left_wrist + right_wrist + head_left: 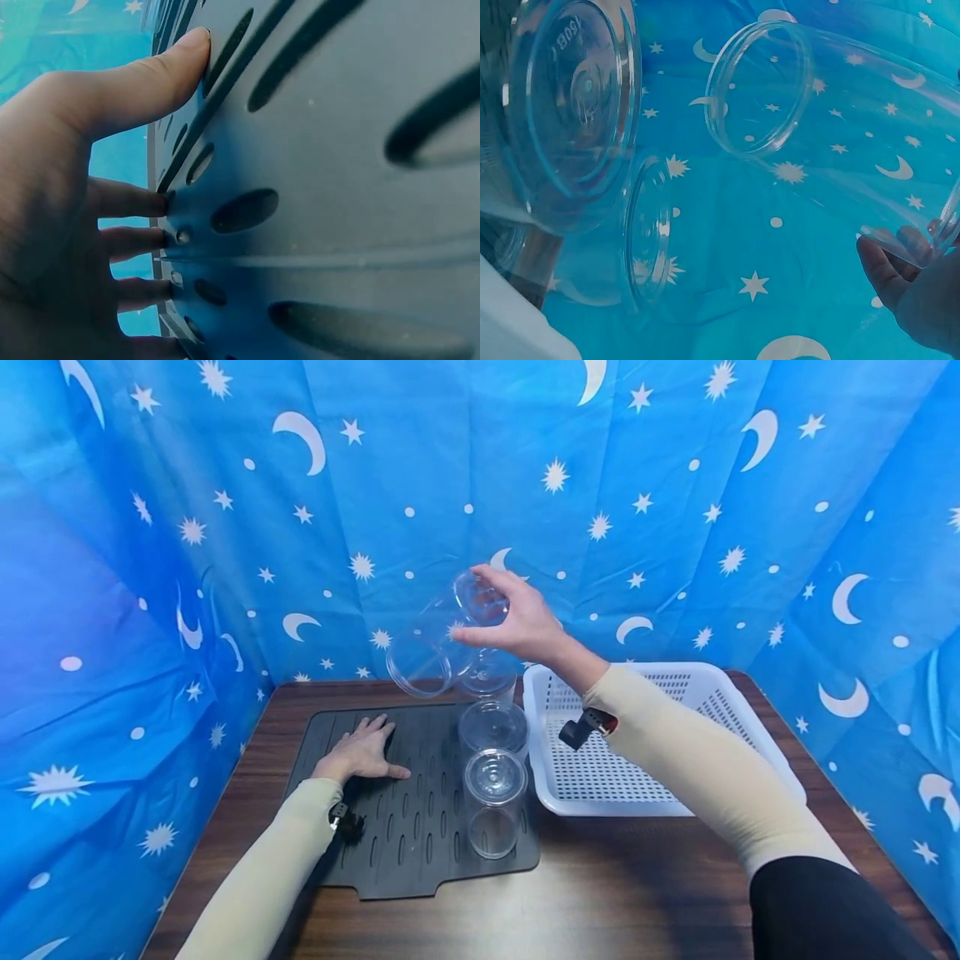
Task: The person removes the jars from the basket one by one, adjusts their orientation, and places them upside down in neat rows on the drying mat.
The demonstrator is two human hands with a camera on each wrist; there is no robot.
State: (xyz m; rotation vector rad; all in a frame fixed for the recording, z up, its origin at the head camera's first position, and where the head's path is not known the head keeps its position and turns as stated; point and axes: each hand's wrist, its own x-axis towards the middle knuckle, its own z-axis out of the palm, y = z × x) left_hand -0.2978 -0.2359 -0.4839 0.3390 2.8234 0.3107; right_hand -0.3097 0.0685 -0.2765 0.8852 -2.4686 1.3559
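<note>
My right hand (517, 614) is raised above the far end of the dark grey slotted mat (375, 852). Its thumb and fingers grip a clear plastic jar (840, 112) around the base end, and the jar tilts with its mouth down to the left. Below it, several similar clear jars stand in a column along the mat's right side; the nearest jar (495, 806) has its base upward. My left hand (362, 752) rests on the mat's left part, fingers spread, fingertips touching the surface in the left wrist view.
A white perforated plastic basket (540, 777) stands right of the mat, under my right forearm, close beside the jars. Mat and basket are on a dark wood-grain table (600, 893). A blue curtain (480, 460) with moons and stars encloses the back and sides.
</note>
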